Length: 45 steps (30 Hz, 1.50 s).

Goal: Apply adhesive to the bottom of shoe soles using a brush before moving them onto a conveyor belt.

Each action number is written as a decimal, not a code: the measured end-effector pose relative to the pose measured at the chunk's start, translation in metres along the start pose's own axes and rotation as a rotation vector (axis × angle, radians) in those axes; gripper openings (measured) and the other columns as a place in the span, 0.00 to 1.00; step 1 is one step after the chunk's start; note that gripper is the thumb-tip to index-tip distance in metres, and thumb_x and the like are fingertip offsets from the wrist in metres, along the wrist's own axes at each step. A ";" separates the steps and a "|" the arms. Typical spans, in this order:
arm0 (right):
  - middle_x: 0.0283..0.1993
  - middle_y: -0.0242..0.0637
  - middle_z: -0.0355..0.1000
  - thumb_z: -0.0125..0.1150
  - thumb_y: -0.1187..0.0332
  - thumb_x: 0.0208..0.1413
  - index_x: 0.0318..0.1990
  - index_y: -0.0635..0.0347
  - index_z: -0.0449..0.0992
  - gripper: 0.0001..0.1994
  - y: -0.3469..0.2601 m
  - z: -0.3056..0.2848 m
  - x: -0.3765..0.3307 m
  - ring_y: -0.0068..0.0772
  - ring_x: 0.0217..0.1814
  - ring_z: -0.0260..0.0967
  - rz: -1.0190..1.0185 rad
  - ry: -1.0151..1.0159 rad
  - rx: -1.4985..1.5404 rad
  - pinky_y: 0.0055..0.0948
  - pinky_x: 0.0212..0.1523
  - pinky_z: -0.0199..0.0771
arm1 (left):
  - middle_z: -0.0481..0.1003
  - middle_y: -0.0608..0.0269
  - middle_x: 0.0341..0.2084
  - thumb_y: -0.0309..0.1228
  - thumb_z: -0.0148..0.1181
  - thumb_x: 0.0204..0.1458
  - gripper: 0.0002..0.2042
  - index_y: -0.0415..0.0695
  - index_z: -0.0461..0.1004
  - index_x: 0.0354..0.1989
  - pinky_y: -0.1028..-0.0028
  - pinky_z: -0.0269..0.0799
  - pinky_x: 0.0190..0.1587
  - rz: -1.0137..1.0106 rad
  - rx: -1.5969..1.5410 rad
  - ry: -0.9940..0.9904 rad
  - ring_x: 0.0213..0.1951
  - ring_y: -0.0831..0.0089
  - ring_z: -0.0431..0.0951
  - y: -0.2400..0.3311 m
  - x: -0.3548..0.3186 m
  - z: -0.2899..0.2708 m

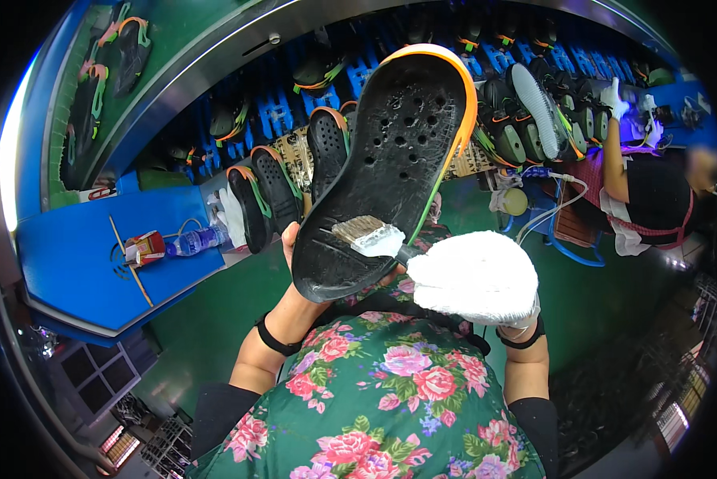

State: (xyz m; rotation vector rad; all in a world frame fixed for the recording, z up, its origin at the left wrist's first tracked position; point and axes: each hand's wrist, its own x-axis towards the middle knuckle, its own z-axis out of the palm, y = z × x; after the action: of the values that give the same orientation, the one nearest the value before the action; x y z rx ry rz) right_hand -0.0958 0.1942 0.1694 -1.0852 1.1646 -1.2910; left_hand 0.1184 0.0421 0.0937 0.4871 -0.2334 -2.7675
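Note:
A large black shoe sole [390, 152], tilted up in front of me, has round holes toward its far end and an orange and green rim. My left hand [290, 241] grips its near end from the left and below; most of those fingers are hidden behind it. In a white glove, my right hand [476, 275] is closed round the dark handle of a flat paintbrush [372, 235]. The brush's pale bristles lie over the near part of the sole's inner face, seemingly touching it. The brush's ferrule is smeared white.
Beyond the sole runs a line carrying several similar soles [277, 188] and black shoes [498, 120]. On the left, a blue table [79, 263] bears a plastic bottle [195, 241], a red box [144, 249] and a thin stick. Another person [641, 191] works at the right.

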 end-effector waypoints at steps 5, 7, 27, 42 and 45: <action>0.57 0.33 0.77 0.55 0.69 0.63 0.58 0.55 0.76 0.17 -0.008 0.002 0.004 0.28 0.55 0.76 -0.118 0.080 -0.132 0.28 0.57 0.74 | 0.55 0.34 0.67 0.74 0.56 0.42 0.58 0.37 0.51 0.72 0.41 0.63 0.63 0.028 0.046 -0.019 0.63 0.32 0.62 -0.001 -0.002 -0.003; 0.58 0.31 0.77 0.56 0.68 0.62 0.59 0.51 0.76 0.18 -0.001 -0.007 0.004 0.27 0.56 0.75 -0.276 0.042 -0.402 0.28 0.57 0.73 | 0.57 0.32 0.66 0.75 0.56 0.41 0.59 0.36 0.51 0.71 0.42 0.64 0.63 0.017 0.035 -0.012 0.63 0.33 0.64 0.000 -0.002 -0.004; 0.44 0.34 0.81 0.77 0.72 0.41 0.39 0.52 0.84 0.14 0.004 0.017 -0.006 0.36 0.43 0.78 -0.392 0.359 -0.575 0.33 0.45 0.77 | 0.60 0.45 0.68 0.62 0.60 0.46 0.49 0.40 0.56 0.71 0.47 0.58 0.68 0.179 0.025 -0.026 0.66 0.48 0.64 -0.013 0.000 -0.018; 0.40 0.33 0.81 0.76 0.68 0.46 0.42 0.49 0.84 0.14 0.020 0.027 0.002 0.35 0.39 0.78 -0.400 0.288 -0.438 0.32 0.39 0.77 | 0.67 0.40 0.59 0.68 0.55 0.45 0.51 0.39 0.58 0.69 0.49 0.68 0.54 0.039 -0.026 -0.182 0.54 0.41 0.70 -0.012 0.023 0.027; 0.50 0.30 0.79 0.72 0.65 0.51 0.49 0.45 0.82 0.17 0.021 0.025 -0.008 0.32 0.49 0.77 -0.364 0.211 -0.458 0.33 0.50 0.74 | 0.67 0.39 0.58 0.69 0.55 0.43 0.53 0.37 0.57 0.69 0.51 0.67 0.53 0.046 -0.101 -0.183 0.53 0.42 0.70 -0.011 0.023 0.028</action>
State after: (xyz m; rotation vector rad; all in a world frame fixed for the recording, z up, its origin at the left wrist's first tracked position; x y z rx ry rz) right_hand -0.0683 0.2008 0.1517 -1.5794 1.5180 -1.4817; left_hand 0.0847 0.0480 0.1104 0.2009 -0.1435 -2.7631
